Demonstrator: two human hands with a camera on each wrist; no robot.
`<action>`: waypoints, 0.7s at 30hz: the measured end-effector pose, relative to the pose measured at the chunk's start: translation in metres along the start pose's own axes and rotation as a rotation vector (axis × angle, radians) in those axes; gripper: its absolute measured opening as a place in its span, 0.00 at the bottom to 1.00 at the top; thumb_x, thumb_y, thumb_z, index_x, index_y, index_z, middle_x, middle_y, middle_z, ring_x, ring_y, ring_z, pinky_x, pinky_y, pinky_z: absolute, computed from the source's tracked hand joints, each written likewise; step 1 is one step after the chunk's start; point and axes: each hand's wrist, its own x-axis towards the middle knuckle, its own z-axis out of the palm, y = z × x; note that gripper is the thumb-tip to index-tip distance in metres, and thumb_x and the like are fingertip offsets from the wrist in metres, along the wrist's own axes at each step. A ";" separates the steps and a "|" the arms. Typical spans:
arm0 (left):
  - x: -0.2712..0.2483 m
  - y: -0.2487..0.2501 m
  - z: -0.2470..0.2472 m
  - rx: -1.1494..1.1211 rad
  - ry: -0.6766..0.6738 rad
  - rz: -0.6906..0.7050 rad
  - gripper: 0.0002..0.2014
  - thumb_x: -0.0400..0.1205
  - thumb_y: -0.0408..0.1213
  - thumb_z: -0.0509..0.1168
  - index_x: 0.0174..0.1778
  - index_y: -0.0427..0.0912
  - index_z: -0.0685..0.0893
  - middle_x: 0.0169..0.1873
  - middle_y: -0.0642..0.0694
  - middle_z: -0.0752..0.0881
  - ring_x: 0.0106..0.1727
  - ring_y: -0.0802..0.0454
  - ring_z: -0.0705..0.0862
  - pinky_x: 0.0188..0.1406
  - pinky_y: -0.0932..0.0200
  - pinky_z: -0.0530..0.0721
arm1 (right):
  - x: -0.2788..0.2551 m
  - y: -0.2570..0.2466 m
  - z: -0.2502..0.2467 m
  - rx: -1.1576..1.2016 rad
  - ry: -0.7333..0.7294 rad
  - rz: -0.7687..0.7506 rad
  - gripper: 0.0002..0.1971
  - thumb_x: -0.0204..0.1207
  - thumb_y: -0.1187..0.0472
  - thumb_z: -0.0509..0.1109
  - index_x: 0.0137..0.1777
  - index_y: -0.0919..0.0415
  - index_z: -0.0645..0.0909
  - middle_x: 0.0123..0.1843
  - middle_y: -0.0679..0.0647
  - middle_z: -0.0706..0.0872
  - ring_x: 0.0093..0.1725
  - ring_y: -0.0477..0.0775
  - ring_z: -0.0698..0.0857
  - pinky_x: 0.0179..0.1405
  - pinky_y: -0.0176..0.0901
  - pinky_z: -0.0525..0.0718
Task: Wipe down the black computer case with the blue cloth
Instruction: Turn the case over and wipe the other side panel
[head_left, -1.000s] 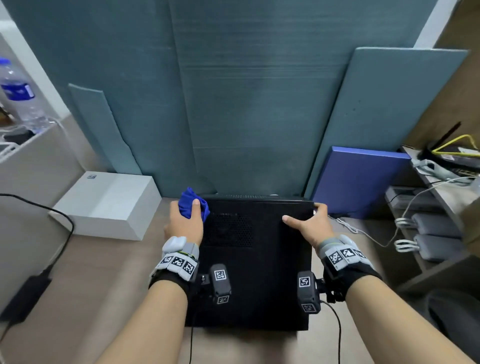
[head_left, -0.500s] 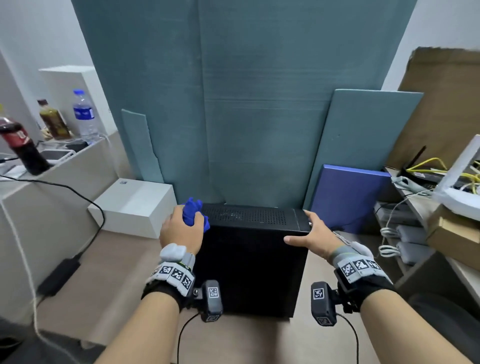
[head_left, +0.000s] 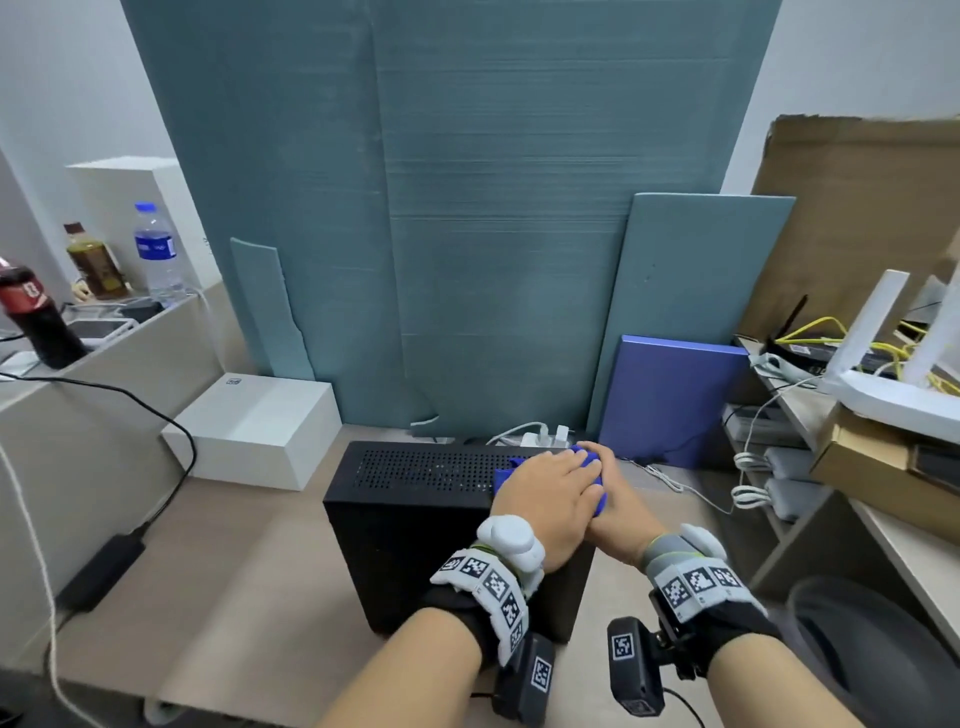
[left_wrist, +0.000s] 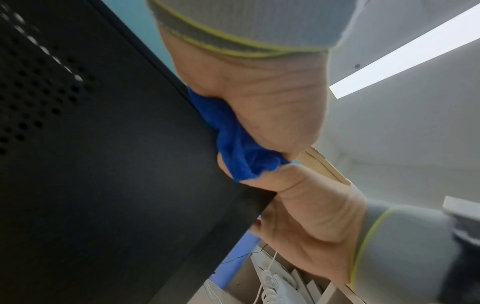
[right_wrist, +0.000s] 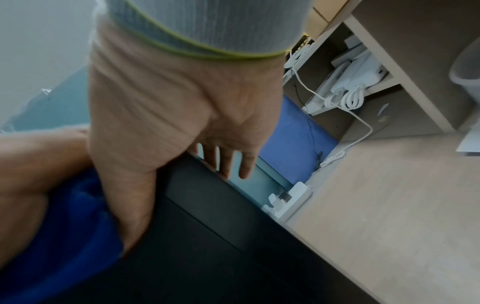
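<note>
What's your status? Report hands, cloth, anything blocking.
Left hand flat, pressing cloth on case top, right end. Right hand braces that edge, thumb against cloth. Right hand blocks the cloth's path rightward.

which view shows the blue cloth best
The left wrist view: the cloth shows sharp, bunched between the left hand and the black case. The head view shows only blue edges peeking from under that hand; the right wrist view shows a large but blurred patch at lower left.
</note>
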 end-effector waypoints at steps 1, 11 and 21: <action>-0.002 -0.002 0.000 -0.016 -0.005 -0.002 0.28 0.87 0.49 0.44 0.74 0.39 0.79 0.72 0.42 0.80 0.75 0.45 0.74 0.75 0.48 0.67 | -0.003 -0.002 0.001 0.021 0.008 -0.016 0.43 0.59 0.66 0.78 0.75 0.56 0.63 0.64 0.47 0.83 0.53 0.27 0.85 0.51 0.21 0.79; -0.022 -0.093 -0.019 -0.024 0.079 -0.210 0.21 0.87 0.52 0.55 0.72 0.51 0.83 0.71 0.51 0.82 0.75 0.48 0.77 0.76 0.55 0.69 | 0.008 0.003 0.011 -0.031 0.183 0.026 0.52 0.50 0.56 0.94 0.71 0.51 0.66 0.64 0.40 0.76 0.61 0.32 0.78 0.54 0.17 0.74; 0.004 -0.050 -0.003 -0.174 0.064 0.101 0.17 0.84 0.49 0.61 0.65 0.52 0.88 0.65 0.54 0.87 0.69 0.54 0.82 0.71 0.54 0.77 | 0.004 0.016 0.020 0.035 0.222 0.035 0.55 0.45 0.55 0.90 0.74 0.49 0.65 0.69 0.49 0.81 0.66 0.49 0.86 0.67 0.50 0.86</action>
